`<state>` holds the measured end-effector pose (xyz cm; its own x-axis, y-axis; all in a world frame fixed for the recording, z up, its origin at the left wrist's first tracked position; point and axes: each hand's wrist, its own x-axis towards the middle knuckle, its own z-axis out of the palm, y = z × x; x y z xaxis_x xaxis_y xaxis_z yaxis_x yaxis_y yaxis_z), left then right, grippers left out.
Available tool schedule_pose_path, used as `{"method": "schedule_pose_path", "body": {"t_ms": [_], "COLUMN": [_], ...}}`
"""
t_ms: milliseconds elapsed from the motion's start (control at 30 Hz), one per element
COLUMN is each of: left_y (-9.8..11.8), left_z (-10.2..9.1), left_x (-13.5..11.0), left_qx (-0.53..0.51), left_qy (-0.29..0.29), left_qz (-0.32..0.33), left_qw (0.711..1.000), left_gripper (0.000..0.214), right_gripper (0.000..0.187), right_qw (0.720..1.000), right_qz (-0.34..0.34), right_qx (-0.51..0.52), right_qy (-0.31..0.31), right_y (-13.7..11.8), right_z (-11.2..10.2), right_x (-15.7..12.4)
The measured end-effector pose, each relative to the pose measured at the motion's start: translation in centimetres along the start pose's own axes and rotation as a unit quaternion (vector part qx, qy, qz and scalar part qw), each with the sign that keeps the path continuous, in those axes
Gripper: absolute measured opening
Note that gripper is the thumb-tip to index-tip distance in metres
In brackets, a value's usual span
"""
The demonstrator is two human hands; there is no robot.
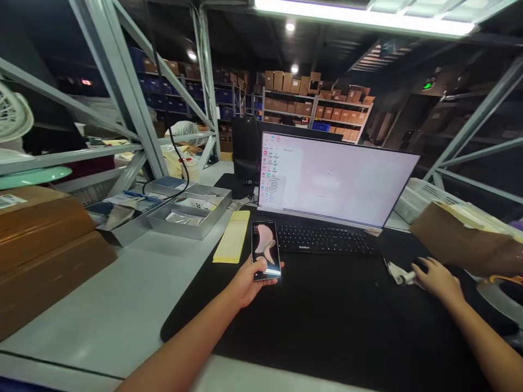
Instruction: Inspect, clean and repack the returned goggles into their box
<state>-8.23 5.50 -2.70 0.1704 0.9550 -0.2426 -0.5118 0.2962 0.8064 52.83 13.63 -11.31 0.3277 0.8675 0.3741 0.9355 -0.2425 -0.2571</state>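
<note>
My left hand (250, 279) is closed around a smartphone (265, 245) with its screen lit, the thumb resting over the lower part of the glass. On the screen is a pinkish shape on black. Over at the right, my right hand (438, 279) curls over a black computer mouse (420, 265), mostly covered by the fingers. Touching or close beside those fingers lies a small whitish object (402, 275) whose kind I cannot make out. A black keyboard (322, 239) sits just beyond the phone, in front of a lit monitor (330, 179).
Under both hands spreads a black desk mat (327, 316). A yellow paper pad (232, 239) lies left of the phone. Grey open boxes (196, 212) and brown cartons (49, 256) stand on the left, another carton (461, 239) on the right. A person (186, 133) is behind at left.
</note>
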Motion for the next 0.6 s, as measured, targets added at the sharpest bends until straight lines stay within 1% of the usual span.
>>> {"method": "schedule_pose_path", "body": {"t_ms": [67,133,167,233,267,333,433,500,600], "left_y": [0.0,0.0,0.0,0.1,0.2,0.2,0.2,0.1,-0.1], "left_z": [-0.1,-0.1,0.0,0.1,0.2,0.3,0.3,0.3,0.3], "left_x": [0.1,0.1,0.0,-0.1,-0.2,-0.3,-0.4,-0.4,-0.4], "left_qx": [-0.005,-0.007,-0.006,-0.004,-0.004,-0.005,-0.009,-0.012,-0.011], "left_qy": [0.007,0.015,0.019,0.026,0.029,0.03,0.018,0.005,0.002], "left_qz": [0.01,0.011,0.007,-0.007,-0.012,-0.021,-0.03,-0.03,-0.025], "left_qw": [1.0,1.0,1.0,1.0,0.999,0.999,0.999,0.999,1.0], "left_gripper": [0.037,0.043,0.046,0.052,0.054,0.059,0.062,0.059,0.053], "right_gripper": [0.06,0.065,0.067,0.076,0.08,0.084,0.082,0.078,0.073], "right_qw": [0.999,0.997,0.996,0.994,0.993,0.992,0.991,0.992,0.993], "right_qz": [0.029,0.069,0.085,0.106,0.112,0.119,0.122,0.119,0.111], "right_qx": [-0.017,-0.022,-0.018,0.0,0.012,0.031,0.04,0.04,0.047], "right_qy": [0.028,0.039,0.034,-0.001,-0.017,-0.029,-0.019,-0.01,-0.004], "right_y": [0.8,1.2,1.4,2.0,2.3,2.9,3.4,3.4,3.5], "right_z": [1.1,1.8,2.0,2.4,2.5,2.9,3.3,3.3,3.4], "right_x": [-0.2,-0.2,0.0,0.6,1.0,1.5,1.6,1.4,1.3]}}
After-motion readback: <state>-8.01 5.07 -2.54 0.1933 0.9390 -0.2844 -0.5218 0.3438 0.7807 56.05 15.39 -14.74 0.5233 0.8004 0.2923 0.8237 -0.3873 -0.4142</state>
